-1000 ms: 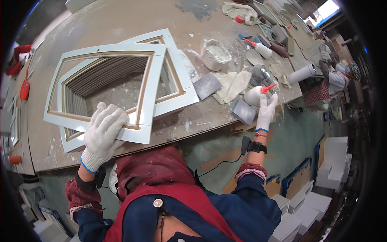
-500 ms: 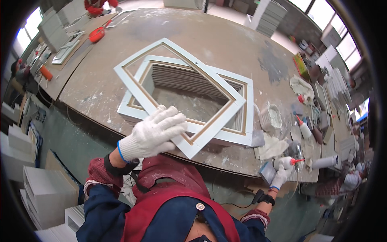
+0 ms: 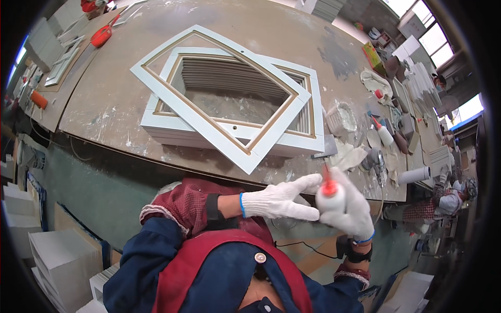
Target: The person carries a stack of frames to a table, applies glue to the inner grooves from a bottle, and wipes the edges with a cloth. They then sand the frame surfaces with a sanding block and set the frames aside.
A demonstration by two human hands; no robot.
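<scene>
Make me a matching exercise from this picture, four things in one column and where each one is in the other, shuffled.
Things:
1. glue bottle
2. top frame
3. red-handled tool
4. white cup

Places:
A. far left of the workbench
B. turned askew on the stack of frames
C. on the workbench right of the frames
D. in the right hand, with the left hand at it

Pairs: 1-D, 2-B, 3-A, 4-C
</scene>
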